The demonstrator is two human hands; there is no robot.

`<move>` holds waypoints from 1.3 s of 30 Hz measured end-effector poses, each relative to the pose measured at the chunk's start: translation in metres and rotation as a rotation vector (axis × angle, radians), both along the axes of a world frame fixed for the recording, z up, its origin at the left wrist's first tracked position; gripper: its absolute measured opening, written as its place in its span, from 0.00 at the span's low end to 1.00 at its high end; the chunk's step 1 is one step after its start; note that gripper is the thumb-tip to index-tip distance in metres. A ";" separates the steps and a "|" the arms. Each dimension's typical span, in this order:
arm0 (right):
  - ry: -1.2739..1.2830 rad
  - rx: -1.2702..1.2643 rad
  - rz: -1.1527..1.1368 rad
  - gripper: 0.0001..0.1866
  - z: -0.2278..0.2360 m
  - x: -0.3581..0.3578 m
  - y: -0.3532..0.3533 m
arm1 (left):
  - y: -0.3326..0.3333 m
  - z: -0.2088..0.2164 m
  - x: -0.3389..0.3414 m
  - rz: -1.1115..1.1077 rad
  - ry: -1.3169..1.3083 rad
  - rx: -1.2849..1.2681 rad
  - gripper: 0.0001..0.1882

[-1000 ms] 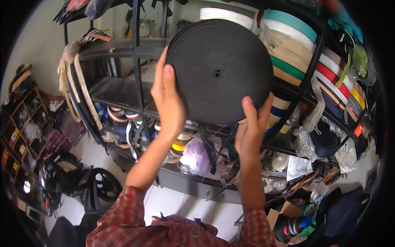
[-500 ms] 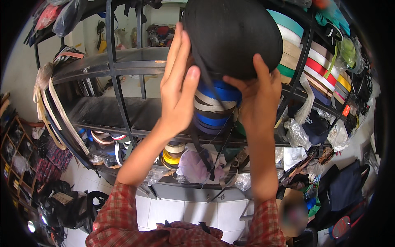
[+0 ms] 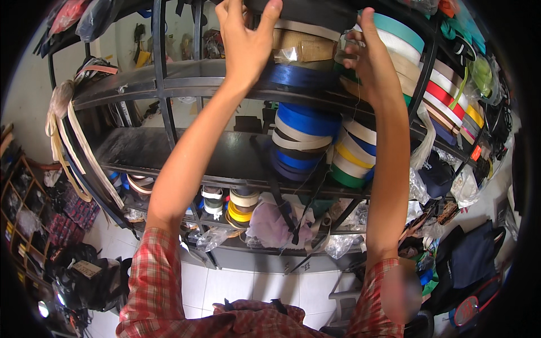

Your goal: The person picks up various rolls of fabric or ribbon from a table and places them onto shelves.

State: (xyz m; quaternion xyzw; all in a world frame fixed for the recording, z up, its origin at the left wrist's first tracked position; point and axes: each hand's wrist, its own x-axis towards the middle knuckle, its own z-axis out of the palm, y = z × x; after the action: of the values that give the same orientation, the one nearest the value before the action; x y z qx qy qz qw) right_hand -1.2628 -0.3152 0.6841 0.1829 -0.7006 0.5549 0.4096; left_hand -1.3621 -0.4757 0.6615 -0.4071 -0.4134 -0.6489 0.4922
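A large roll of black webbing [image 3: 315, 14] lies at the top edge of the view, on a stack of rolls on the upper shelf; its upper part is cut off. My left hand [image 3: 247, 42] grips its left side, thumb against the front. By its right edge is my right hand [image 3: 369, 53], thumb up and fingers apart, beside the stack. Directly below the black roll are a beige roll, a tan roll [image 3: 307, 50] with clear tape and a dark blue roll [image 3: 293, 74].
Black metal shelving [image 3: 160, 84] spans the front. Blue and white webbing rolls [image 3: 307, 121] stand on the lower shelf, next to yellow and green ones [image 3: 352, 155]. A teal-topped stack [image 3: 397, 31] is right of my right hand. Black straps [image 3: 282, 208] hang down. Bags [image 3: 473, 253] lie at right.
Both hands have gone up and away from me with the black roll, which now lies on the upper-shelf stack. My right hand's fingers have come off its underside. The rolls behind are uncovered.
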 end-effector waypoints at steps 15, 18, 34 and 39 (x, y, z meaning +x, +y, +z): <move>-0.057 0.046 -0.281 0.24 0.034 -0.057 0.017 | 0.030 0.043 -0.061 0.147 -0.107 -0.072 0.22; -0.080 -0.007 -0.282 0.23 0.032 -0.059 0.013 | 0.028 0.038 -0.073 0.235 -0.157 -0.148 0.24; 0.195 0.051 -0.284 0.40 -0.028 -0.046 0.015 | 0.011 -0.020 -0.029 0.120 0.118 -0.046 0.13; 0.112 0.012 -0.144 0.29 -0.137 0.059 -0.019 | -0.014 -0.127 0.068 -0.435 -0.136 -0.238 0.05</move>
State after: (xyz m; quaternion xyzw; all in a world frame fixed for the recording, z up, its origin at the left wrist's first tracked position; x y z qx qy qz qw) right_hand -1.2035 -0.3338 0.5468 0.1650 -0.6914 0.5086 0.4859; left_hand -1.2939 -0.4892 0.5344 -0.4969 -0.4217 -0.7123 0.2606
